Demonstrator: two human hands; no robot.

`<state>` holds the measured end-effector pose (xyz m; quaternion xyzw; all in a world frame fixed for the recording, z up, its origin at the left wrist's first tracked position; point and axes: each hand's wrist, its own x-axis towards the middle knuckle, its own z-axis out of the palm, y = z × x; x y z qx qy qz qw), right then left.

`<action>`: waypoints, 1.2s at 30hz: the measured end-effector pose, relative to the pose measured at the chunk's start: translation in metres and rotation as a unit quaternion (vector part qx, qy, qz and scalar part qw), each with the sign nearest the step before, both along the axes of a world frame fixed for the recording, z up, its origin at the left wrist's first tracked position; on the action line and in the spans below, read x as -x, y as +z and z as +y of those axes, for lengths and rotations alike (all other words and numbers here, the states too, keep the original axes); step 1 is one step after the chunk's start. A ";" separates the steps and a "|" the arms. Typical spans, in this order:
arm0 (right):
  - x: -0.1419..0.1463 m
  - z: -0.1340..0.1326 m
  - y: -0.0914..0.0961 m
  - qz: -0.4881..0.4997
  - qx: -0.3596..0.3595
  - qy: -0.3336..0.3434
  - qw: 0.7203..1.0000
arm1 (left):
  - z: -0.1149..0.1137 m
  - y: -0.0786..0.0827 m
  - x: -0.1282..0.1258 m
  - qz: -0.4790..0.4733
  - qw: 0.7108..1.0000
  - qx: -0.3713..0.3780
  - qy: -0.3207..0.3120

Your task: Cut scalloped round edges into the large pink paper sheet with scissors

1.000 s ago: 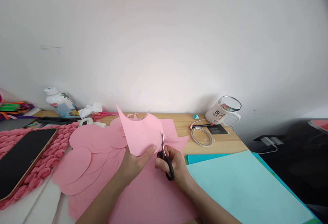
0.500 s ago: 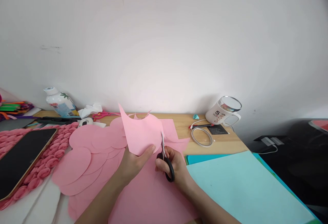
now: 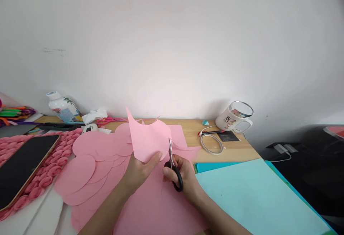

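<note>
My left hand pinches the lower edge of a pink sheet of paper, thumb on the front face. The sheet is held up at a tilt, with a curved bite out of its top edge. In my right hand are black-handled scissors, their blades pointing up at the sheet's right edge, almost closed. A cut strip of pink paper hangs off to the right. Beneath both hands lies a larger pink sheet. Many pink paper circles overlap in a pile left of my left hand.
Rows of rolled pink paper roses lie at left under a phone. A white bottle, crumpled tissue and pink scissors sit along the wall. To the right are a mug, a coiled cable and light blue paper.
The held pink sheet has shifted and turned very slightly to the right at its upper left corner. The cut strip sits a touch further right. Both hands stay nearly in place.
</note>
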<state>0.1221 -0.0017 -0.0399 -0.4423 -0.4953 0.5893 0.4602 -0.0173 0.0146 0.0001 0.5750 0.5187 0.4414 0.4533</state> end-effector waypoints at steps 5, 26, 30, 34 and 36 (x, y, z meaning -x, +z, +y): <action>0.002 -0.002 0.000 0.022 0.016 0.014 1.000 | -0.001 -0.002 -0.005 -0.028 0.999 -0.005 0.046; 0.001 0.003 0.001 0.031 -0.033 0.008 0.999 | -0.005 0.003 -0.008 -0.014 1.000 0.006 0.028; 0.000 0.003 -0.003 0.037 -0.032 0.011 0.999 | -0.002 0.002 -0.003 0.002 1.000 0.000 -0.013; 0.000 0.004 -0.003 0.028 -0.029 0.009 0.999 | 0.000 0.000 0.001 0.014 0.999 -0.009 -0.027; -0.001 0.003 -0.001 0.021 -0.025 0.008 0.999 | 0.000 0.000 0.002 0.016 0.999 -0.010 -0.028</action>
